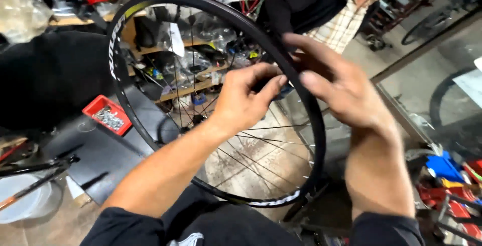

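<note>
Black wheel rim [120, 50] upright; left hand [241, 100] fingers pinch it; right hand [341, 87] fingers spread.

Head view, single camera: worn on the person's head, angled down and forward over both forearms, close to the bicycle wheel [216, 100] held upright ahead; cluttered shelves [201, 82] behind, workshop floor [251, 168] below; no second view shares the scene
</note>
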